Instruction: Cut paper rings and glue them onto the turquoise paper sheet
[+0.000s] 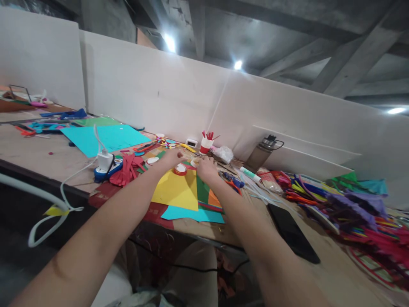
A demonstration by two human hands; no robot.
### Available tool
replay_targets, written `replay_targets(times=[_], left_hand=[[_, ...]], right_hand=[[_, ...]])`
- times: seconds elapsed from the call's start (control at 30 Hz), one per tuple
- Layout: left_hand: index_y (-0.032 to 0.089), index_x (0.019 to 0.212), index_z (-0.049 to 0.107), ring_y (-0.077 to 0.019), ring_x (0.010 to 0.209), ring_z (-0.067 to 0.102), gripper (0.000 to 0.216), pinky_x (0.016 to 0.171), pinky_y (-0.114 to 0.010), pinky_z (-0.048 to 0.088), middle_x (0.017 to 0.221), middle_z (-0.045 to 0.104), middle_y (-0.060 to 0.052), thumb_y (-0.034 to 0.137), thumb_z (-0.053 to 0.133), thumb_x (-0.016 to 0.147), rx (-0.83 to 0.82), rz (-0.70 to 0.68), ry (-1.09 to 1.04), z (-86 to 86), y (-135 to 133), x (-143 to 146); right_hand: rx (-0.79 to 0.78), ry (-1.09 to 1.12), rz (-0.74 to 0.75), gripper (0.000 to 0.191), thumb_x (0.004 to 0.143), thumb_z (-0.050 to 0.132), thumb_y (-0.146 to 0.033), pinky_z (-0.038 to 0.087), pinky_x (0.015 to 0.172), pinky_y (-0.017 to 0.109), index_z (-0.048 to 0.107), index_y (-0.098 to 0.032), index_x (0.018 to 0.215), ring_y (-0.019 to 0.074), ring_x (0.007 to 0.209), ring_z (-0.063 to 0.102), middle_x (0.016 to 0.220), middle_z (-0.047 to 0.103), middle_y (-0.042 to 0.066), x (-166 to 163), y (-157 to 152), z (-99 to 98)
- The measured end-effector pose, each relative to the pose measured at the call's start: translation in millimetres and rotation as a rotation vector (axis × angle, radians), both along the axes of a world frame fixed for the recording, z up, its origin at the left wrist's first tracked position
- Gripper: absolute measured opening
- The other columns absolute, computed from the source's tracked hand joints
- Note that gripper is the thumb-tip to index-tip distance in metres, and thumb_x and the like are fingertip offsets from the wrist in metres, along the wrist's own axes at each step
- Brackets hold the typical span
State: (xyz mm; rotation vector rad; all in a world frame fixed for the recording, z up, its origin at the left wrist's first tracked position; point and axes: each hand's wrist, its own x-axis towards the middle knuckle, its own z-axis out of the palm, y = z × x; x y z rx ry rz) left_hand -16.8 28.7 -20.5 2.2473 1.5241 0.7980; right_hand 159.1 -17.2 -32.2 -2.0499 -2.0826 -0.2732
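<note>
My left hand point(171, 159) hovers over the far part of the work area, its fingers bent and blurred, so their grip is unclear. My right hand point(207, 167) is closed, with a pale round piece point(194, 162) at its fingertips. Between and below the hands, a red-rimmed round piece with a white top point(180, 169) rests on a yellow sheet point(175, 192). Under it lie green and orange sheets and a light blue sheet point(194, 214). Another white-topped round piece point(152, 161) lies left of my left hand.
Red paper strips point(128, 168) and a power strip point(108, 168) with a white plug stand left. Behind are a cup of red sticks point(206, 146) and a small white device point(191, 143). On the right are a bottle point(260, 153), glue stick point(250, 175), black phone point(292, 232) and colourful craft pieces.
</note>
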Motion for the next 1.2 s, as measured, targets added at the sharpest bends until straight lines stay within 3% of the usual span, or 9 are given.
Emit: replay_targets(times=[0.2, 0.43, 0.57, 0.7, 0.87, 1.03, 1.2], left_hand=[[0.015, 0.089, 0.073, -0.0196, 0.088, 0.065, 0.023, 0.083, -0.030, 0.048, 0.096, 0.075, -0.008, 0.035, 0.062, 0.084, 0.063, 0.038, -0.131, 4.6, -4, 2], [0.016, 0.081, 0.072, -0.0188, 0.085, 0.064, 0.020, 0.079, -0.030, 0.048, 0.088, 0.074, -0.005, 0.034, 0.062, 0.082, 0.046, -0.019, -0.259, -1.6, -4, 6], [0.016, 0.076, 0.070, -0.0189, 0.080, 0.063, 0.022, 0.075, -0.031, 0.047, 0.084, 0.072, -0.006, 0.036, 0.061, 0.081, 0.054, -0.021, -0.241, -6.3, -3, 7], [0.017, 0.077, 0.069, -0.0189, 0.084, 0.064, 0.018, 0.078, -0.031, 0.047, 0.087, 0.073, -0.005, 0.033, 0.061, 0.080, 0.054, -0.043, -0.301, -7.8, 0, 6], [0.016, 0.081, 0.067, -0.0187, 0.085, 0.065, 0.028, 0.077, -0.030, 0.048, 0.088, 0.072, -0.007, 0.043, 0.059, 0.081, -0.068, -0.051, -0.541, -4.0, -2, 7], [0.017, 0.089, 0.062, -0.0151, 0.090, 0.064, 0.045, 0.075, -0.026, 0.049, 0.100, 0.070, -0.008, 0.060, 0.053, 0.083, -0.249, -0.177, -0.908, 4.5, -8, 10], [0.014, 0.079, 0.063, -0.0106, 0.073, 0.059, 0.036, 0.075, -0.025, 0.049, 0.081, 0.067, -0.004, 0.046, 0.076, 0.071, -0.365, -0.464, -1.172, 12.8, -17, 10]], right_hand=[[-0.042, -0.033, -0.020, 0.032, 0.090, 0.048, -0.013, 0.035, 0.099, 0.048, 0.072, -0.016, 0.110, 0.0330, 0.118, 0.051, 0.124, 0.062, 0.020, -4, 24, -0.5], [0.020, 0.025, -0.014, 0.035, 0.095, 0.040, -0.025, 0.040, 0.093, 0.044, 0.071, -0.019, 0.109, 0.0296, 0.117, 0.051, 0.124, 0.062, 0.015, 8, 31, 12.9], [0.011, 0.053, -0.019, 0.027, 0.091, 0.050, -0.025, 0.041, 0.093, 0.045, 0.073, -0.019, 0.104, 0.0318, 0.116, 0.052, 0.122, 0.064, 0.016, 7, 32, 4.1], [0.026, 0.102, 0.005, 0.019, 0.085, 0.057, -0.018, 0.040, 0.090, 0.042, 0.075, -0.019, 0.090, 0.0296, 0.105, 0.059, 0.102, 0.071, 0.014, 3, 36, -0.6], [0.186, 0.195, 0.083, 0.039, 0.100, 0.034, -0.027, 0.042, 0.088, 0.033, 0.069, -0.017, 0.115, 0.0222, 0.103, 0.060, 0.114, 0.069, 0.012, 1, 29, 17.5], [0.309, 0.169, 0.257, 0.033, 0.099, 0.041, -0.028, 0.038, 0.095, 0.036, 0.072, -0.020, 0.106, 0.0244, 0.108, 0.056, 0.110, 0.069, 0.010, -13, -4, 24.3], [0.369, 0.186, 0.453, 0.027, 0.097, 0.047, -0.025, 0.040, 0.096, 0.038, 0.073, -0.019, 0.101, 0.0253, 0.106, 0.056, 0.106, 0.070, 0.011, -17, -28, 17.2]])
